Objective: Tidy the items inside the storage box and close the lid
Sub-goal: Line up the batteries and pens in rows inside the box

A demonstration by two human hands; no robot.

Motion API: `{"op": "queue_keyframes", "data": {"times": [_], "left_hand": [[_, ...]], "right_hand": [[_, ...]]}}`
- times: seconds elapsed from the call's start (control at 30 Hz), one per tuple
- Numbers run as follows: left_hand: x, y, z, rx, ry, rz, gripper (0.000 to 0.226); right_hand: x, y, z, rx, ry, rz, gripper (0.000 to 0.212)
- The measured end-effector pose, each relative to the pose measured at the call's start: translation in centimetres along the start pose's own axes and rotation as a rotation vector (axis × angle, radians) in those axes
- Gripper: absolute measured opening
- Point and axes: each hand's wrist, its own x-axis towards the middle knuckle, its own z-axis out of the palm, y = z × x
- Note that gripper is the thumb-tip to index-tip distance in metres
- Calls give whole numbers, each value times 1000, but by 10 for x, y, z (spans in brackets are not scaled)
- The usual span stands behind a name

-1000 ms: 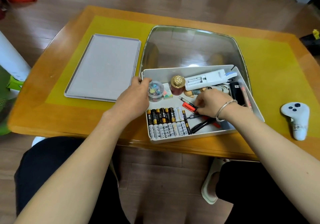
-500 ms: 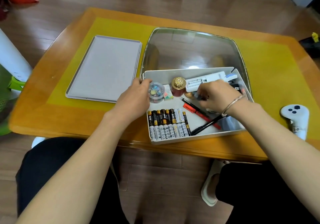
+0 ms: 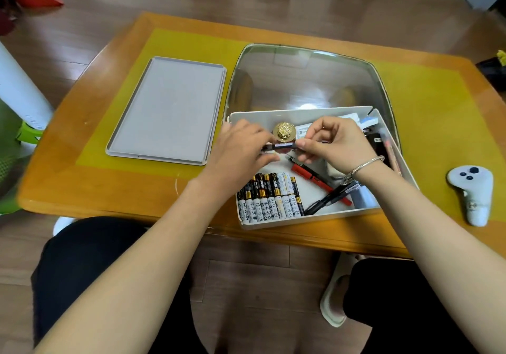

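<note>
Both hands are pinching one dark pen (image 3: 282, 146) between them, the left hand (image 3: 242, 148) and right hand (image 3: 332, 144) hovering over the white storage box (image 3: 309, 218). Left of them the grey lid (image 3: 167, 111) is lying on the yellow-matted wooden surface (image 3: 82, 183); brown floorboards (image 3: 191, 0) are showing beyond.

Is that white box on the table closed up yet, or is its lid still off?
Still off. The white box is open-topped, batteries and pens showing inside, while the grey lid lies flat on the table beside it.
</note>
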Motion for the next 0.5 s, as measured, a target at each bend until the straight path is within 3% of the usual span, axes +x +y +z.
{"op": "queue_keyframes", "data": {"times": [0.07,0.2,0.27,0.37,0.43,0.5], "left_hand": [[2,3,6,22,-18,26,23],[5,3,14,-13,-53,-24,24],[6,-1,14,-35,-39,-96,24],[8,-7,12,-42,-4,-156,24],[8,-7,10,-63,7,-179,23],[9,-7,10,-102,8,-206,22]], "right_hand": [[0,5,1,-3,-24,19,14],[5,19,-4,-10,133,105,24],[8,28,-8,-344,151,138,32],[8,45,-4,-1074,-52,148,22],[9,53,5,-1285,-176,171,15],[11,55,10,-1334,-208,193,12]]}}
